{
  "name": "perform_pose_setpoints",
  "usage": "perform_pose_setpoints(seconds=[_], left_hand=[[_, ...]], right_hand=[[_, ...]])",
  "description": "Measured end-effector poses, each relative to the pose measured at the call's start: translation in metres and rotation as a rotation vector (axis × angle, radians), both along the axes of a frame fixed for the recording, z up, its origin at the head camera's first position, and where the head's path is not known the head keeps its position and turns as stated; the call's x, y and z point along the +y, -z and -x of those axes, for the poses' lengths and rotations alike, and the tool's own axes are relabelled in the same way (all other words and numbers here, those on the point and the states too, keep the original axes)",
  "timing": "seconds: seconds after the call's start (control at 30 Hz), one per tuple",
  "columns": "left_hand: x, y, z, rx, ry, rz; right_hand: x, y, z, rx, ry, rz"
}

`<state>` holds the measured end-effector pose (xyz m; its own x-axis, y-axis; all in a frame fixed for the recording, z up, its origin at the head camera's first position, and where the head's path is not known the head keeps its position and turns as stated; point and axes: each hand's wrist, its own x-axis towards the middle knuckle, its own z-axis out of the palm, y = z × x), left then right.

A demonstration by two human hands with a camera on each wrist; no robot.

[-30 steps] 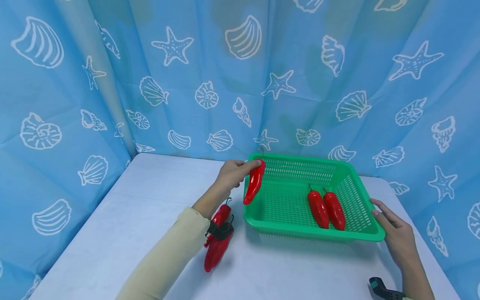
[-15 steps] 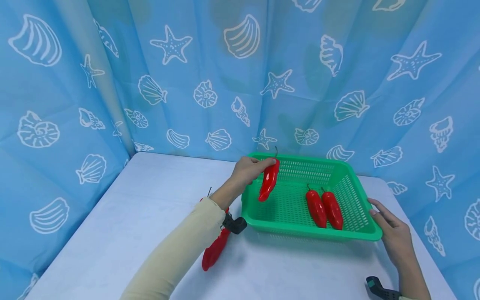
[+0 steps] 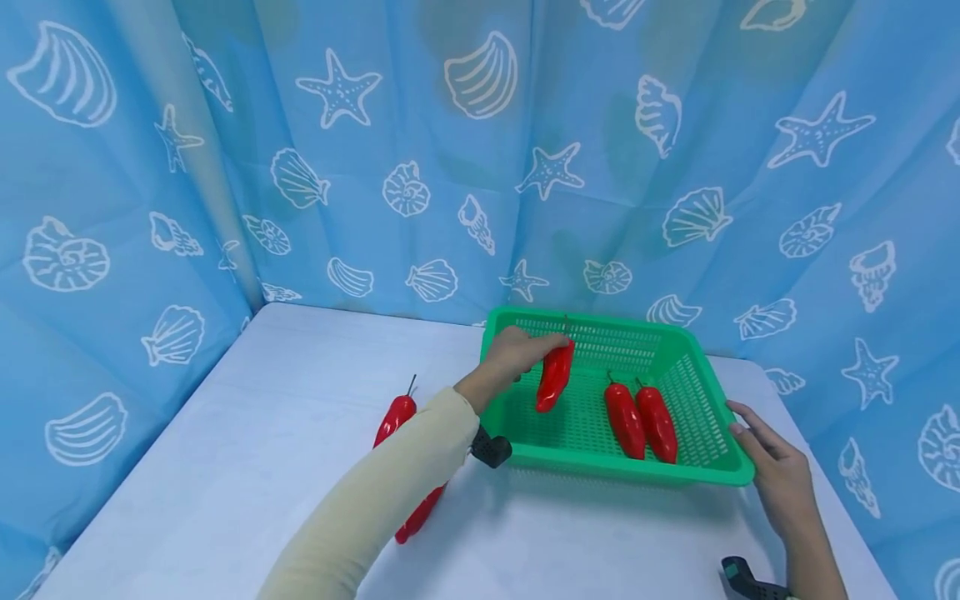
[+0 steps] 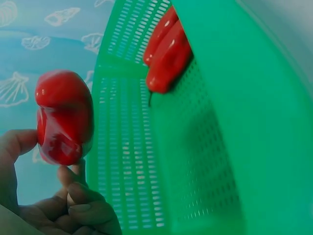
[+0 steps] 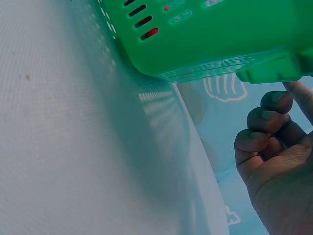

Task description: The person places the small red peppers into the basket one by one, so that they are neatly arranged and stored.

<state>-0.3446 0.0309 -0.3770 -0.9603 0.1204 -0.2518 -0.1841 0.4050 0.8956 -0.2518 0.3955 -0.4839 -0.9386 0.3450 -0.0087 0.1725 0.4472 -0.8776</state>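
My left hand (image 3: 516,357) pinches a red chili pepper (image 3: 556,379) near its stem end, thumb and fingertips on either side. The pepper hangs tip down over the left part of a green plastic basket (image 3: 615,468); in the left wrist view this pepper (image 4: 63,117) is seen from its tip. Two more red peppers, a left one (image 3: 625,421) and a right one (image 3: 657,423), lie side by side in the basket. At the basket's right end my right hand (image 3: 780,473) holds the rim between thumb and index finger, its other fingers (image 5: 264,120) curled below.
On the white table (image 3: 225,467), left of the basket, lie more red peppers, one upper pepper (image 3: 396,413) and one lower pepper (image 3: 420,512), partly hidden behind my left sleeve (image 3: 375,500). A blue shell-patterned curtain (image 3: 450,150) surrounds the table's back and sides.
My left hand has carried the pepper rightward from the basket's left rim to over its inside, lowering it slightly of late. My right hand has stayed at the rim.
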Motion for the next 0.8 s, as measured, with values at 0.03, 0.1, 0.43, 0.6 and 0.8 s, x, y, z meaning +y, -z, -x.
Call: perform_pose_setpoints(seconds=[0.03, 0.1, 0.43, 0.6, 0.8], left_hand=[[0.003, -0.001, -0.001, -0.007, 0.0, -0.001], [0.008, -0.002, -0.001, -0.018, -0.001, 0.004], [0.031, 0.0, 0.005, -0.05, -0.031, 0.0], [0.035, 0.005, 0.004, -0.074, -0.031, -0.029], [0.039, 0.01, 0.003, -0.11, -0.044, -0.051]], right_hand=[[0.0, 0.0, 0.0, 0.002, 0.001, 0.002], [-0.001, 0.0, -0.001, 0.001, 0.001, -0.003], [0.0, -0.003, -0.002, 0.019, -0.009, -0.04], [-0.001, -0.003, -0.001, 0.013, -0.009, -0.047], [-0.002, -0.002, -0.003, 0.035, -0.01, -0.05]])
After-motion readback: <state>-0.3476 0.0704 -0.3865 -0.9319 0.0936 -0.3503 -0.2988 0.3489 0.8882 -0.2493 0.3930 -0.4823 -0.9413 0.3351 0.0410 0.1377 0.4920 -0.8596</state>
